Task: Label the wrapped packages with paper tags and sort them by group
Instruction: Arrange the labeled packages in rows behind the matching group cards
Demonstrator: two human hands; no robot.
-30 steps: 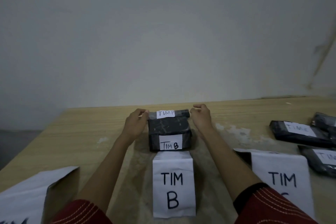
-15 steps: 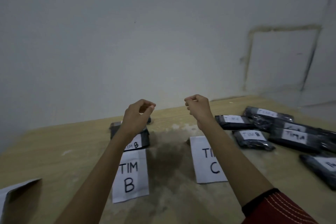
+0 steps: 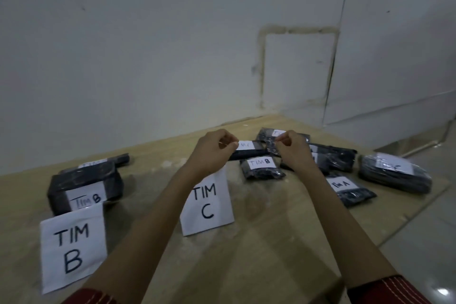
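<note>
While the left hand (image 3: 213, 152) and right hand (image 3: 292, 149) hang over the tan wooden table (image 3: 259, 242) with fingers curled shut, small black wrapped packages with white paper tags (image 3: 262, 166) lie just behind them.

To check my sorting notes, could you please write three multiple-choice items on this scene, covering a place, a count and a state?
1. Where is the small package tagged TIM B?
A) beyond the TIM C sign, to its right
B) on the floor
C) in a hand

2. How many big paper signs show?
A) one
B) two
C) four

3. The packages behind the TIM B sign are:
A) stacked
B) unwrapped
C) scattered apart

Answers: 1 A, it lies on the table past that sign; 2 B, only TIM B and TIM C; 3 A, one black package rests on another.
</note>
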